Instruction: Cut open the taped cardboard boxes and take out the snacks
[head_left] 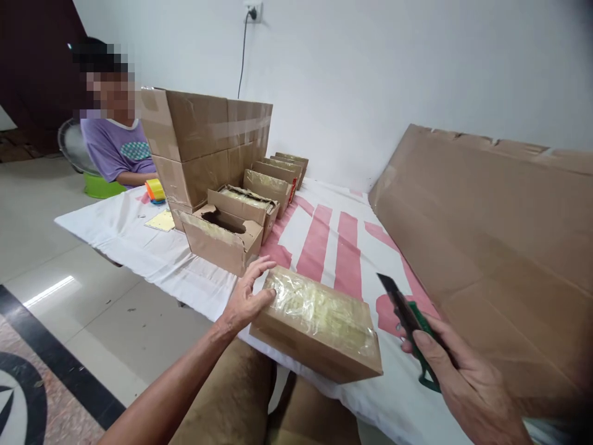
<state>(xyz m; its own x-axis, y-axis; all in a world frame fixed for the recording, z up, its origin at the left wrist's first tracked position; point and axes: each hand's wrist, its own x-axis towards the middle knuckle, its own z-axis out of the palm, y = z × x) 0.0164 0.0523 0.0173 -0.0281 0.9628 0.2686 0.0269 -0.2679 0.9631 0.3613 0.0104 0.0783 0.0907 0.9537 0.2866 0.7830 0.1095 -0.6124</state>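
A small cardboard box point(319, 315) lies at the table's near edge, its top covered with shiny clear tape over a yellowish strip. My left hand point(248, 293) grips the box's left end, thumb on the top edge and fingers over the far corner. To the right of the box, my right hand point(458, 364) is closed around a utility knife point(419, 330) with a green and black handle. Its dark blade is extended, pointing up and left, apart from the box. Part of the knife's handle is hidden by my fingers.
Several opened cardboard boxes point(222, 238) stand in a row beside a tall taped cardboard partition point(204, 130). A large cardboard sheet point(500, 247) leans at right. A white and pink cloth point(324, 238) covers the table. Another person point(115, 145) sits at far left, near a yellow tape roll point(154, 190).
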